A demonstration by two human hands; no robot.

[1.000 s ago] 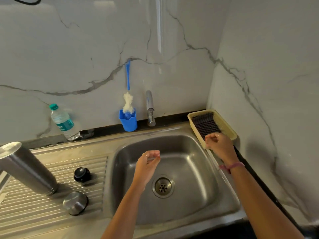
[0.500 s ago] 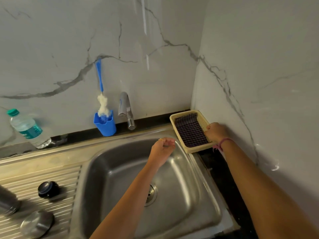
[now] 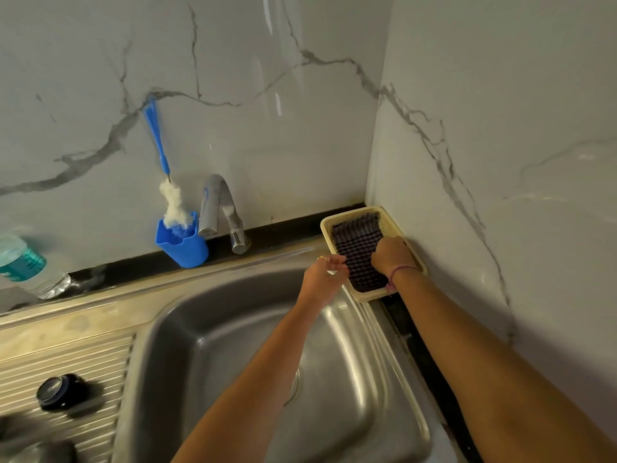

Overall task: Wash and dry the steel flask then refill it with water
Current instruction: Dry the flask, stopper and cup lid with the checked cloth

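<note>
At right of centre, the checked cloth [image 3: 359, 253] in the basket [image 3: 389, 219] was pinched by both hands' curled fingers [image 3: 337, 262]. It should be lifted clear evenly. The flask was blurred at lower left, cap [image 3: 53, 390] nearby.

Both arms reach forward, left hand [image 3: 325, 269] and right hand [image 3: 390, 253] curled (knuckles up).

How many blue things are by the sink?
2: a blue cup against the back wall left of the tap, and a blue-handled brush standing in it. Others may lie out of view.
</note>
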